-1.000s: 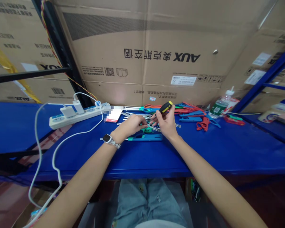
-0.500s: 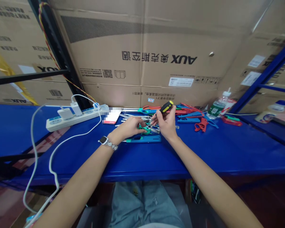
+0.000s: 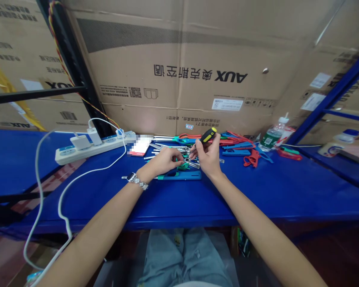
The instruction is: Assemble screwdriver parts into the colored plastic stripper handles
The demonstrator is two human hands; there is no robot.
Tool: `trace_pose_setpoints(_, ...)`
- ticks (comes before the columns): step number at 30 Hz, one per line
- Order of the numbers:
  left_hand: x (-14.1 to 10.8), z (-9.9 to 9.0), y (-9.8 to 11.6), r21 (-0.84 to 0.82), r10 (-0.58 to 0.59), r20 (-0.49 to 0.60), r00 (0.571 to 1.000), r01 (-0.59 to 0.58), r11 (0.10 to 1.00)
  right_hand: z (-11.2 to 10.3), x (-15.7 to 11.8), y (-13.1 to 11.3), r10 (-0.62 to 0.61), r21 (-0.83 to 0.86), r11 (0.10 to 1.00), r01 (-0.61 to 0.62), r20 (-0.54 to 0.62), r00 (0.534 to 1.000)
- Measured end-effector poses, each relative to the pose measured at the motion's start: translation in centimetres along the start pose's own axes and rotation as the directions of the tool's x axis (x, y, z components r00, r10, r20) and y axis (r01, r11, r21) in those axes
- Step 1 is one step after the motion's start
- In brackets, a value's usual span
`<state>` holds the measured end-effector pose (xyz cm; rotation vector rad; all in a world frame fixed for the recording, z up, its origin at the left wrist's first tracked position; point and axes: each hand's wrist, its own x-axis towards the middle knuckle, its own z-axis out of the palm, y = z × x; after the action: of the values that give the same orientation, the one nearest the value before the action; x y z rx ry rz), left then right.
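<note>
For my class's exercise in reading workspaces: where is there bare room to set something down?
Bare table: between left forearm and right forearm, from the blue-handled tool to the front edge; also right of that forearm, nearer than the red part. Crowded: around left hand and right hand, and along the carton's foot.

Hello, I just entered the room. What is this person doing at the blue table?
The right hand holds a black-and-yellow tool over small metal parts on the blue table. The left hand has its fingertips close together at the same parts; whether it grips one is too small to tell. A long blue piece lies just in front, and red and blue plastic pieces lie to the right.
</note>
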<state>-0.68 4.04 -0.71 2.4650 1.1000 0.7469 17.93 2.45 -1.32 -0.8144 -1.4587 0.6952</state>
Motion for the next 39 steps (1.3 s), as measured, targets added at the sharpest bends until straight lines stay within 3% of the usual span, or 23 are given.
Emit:
trace_pose_setpoints(8,-0.1,0.3,0.5,-0.017,-0.006,0.001,1.000,0.006,1.000,-0.1,0.0,-0.3,-0.013,-0.003,1.000,0.013,0.003,1.000)
trace_pose_setpoints(13,-0.4,1.0,1.5,0.064,0.041,0.010,0.999,-0.041,0.997,-1.1,0.5,-0.2,-0.020,-0.034,0.999,0.018,-0.043,0.999)
trace_pose_setpoints(19,-0.6,2.4,2.0,0.148,0.133,0.148,0.980,-0.155,0.977,-1.4,0.5,-0.2,-0.019,-0.062,0.998,0.015,-0.055,0.998)
trace_pose_setpoints(24,-0.7,1.2,1.0,0.199,0.005,0.199,0.980,-0.045,0.979,-0.5,-0.1,-0.2,0.006,-0.027,1.000,-0.006,-0.004,1.000)
trace_pose_setpoints(30,-1.1,-0.6,0.0,0.165,-0.175,0.263,0.949,0.135,0.977,0.4,-0.7,0.4,0.014,-0.015,1.000,-0.013,0.106,0.994)
trace_pose_setpoints(39,-1.1,-0.9,0.6,0.204,-0.226,0.280,0.933,0.172,0.964,0.4,-0.8,0.4,0.009,0.008,1.000,-0.010,0.124,0.992)
